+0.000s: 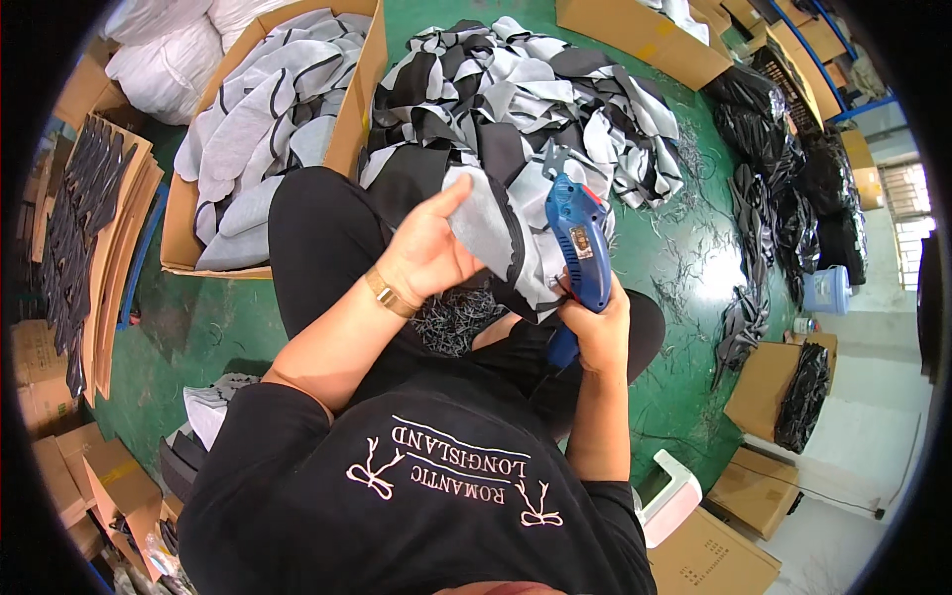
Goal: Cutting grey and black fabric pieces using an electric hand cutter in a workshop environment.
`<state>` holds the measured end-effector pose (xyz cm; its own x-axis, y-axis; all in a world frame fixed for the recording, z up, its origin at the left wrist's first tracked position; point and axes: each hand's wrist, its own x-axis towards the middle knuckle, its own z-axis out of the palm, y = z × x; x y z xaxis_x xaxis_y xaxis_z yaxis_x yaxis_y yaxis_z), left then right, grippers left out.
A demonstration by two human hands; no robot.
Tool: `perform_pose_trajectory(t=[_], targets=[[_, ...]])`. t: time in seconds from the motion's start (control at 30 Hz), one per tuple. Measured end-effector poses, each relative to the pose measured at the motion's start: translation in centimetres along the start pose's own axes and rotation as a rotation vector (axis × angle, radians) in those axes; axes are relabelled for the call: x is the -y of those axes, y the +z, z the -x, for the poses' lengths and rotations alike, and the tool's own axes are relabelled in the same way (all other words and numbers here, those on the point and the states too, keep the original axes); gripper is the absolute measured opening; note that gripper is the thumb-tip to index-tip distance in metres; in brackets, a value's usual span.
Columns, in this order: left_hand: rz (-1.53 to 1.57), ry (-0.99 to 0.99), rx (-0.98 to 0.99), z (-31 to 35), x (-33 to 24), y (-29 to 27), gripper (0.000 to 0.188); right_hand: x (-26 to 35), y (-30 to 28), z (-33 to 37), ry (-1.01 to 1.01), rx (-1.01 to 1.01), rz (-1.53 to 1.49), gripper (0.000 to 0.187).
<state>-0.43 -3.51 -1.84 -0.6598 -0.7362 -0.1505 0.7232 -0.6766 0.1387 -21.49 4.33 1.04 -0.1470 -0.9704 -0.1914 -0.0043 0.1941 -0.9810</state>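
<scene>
Holding a grey fabric piece and a powered cutter, one per hand

Both my hands are occupied. My left hand (421, 248) is clamped on a grey fabric piece (488, 213) edged in black: the thumb lies at its left margin and the fingers pass behind, their tips hidden, so I cannot tell how firm the grip is. My right hand (603, 329) has its fingers wrapped around the handle of a blue cutter (579, 238), nose pointing away from me.

The arrangement appears deliberate. Supporting the piece at its margin probably keeps its dark border exposed; aiming the tool outward likely keeps its working end off my legs (319, 213).

Position: the piece lies between my hands, against the left fingers and just left of the cutter. Contact between its lower end and the right fingers cannot be established.

A heap of grey and black pieces (526, 89) lies on the green floor (233, 312) just beyond, and a cardboard box (365, 84) of similar pieces stands beside my left knee, both presumably placed for easy reach. Thread scraps (451, 322) lie between my legs.
</scene>
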Motion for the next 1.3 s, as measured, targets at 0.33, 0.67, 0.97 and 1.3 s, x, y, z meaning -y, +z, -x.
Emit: perform_pose_trajectory(t=[0.33,0.67,0.97,1.3], targets=[[-0.369,0.130,-0.101,0.9,1.1,1.3,0.026,0.8,0.3,-0.4,-0.004,0.064,0.094,0.039],[-0.457,0.378,-0.309,0.6,0.9,0.9,0.022,0.3,-2.1,2.7,0.171,0.197,0.015,0.039],[-0.577,0.422,-0.307,0.5,1.1,1.2,0.022,-0.6,-1.6,3.7,0.294,0.204,-0.085,0.033],[-0.846,0.424,-0.249,1.4,0.3,2.0,0.022,0.4,-2.0,3.1,0.296,0.220,-0.103,0.033]])
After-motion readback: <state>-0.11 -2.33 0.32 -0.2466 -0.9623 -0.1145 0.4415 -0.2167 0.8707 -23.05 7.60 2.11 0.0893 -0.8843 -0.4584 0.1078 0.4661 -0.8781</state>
